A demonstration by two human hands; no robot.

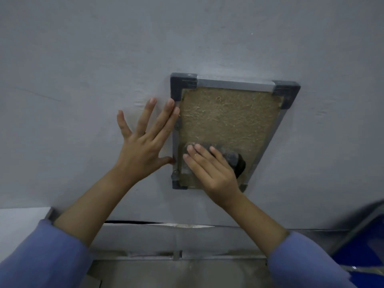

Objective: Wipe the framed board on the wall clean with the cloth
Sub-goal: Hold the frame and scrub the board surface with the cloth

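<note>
The framed board (228, 123) hangs on the grey wall (83, 59), its brown face edged by a grey frame with dark corner caps. The right hand (209, 169) presses the dark cloth (228, 156) flat against the board's lower part, fingers together over it (the cloth bulges out to the right of the knuckles). The left hand (143, 140), fingers spread and holding nothing, lies flat on the wall, fingertips touching the frame's left edge.

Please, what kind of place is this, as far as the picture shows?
Probably an indoor room, perhaps a workroom or classroom; I cannot tell which. A plain grey painted wall carries a small framed board, and something blue, blurred, stands at the lower right.
</note>
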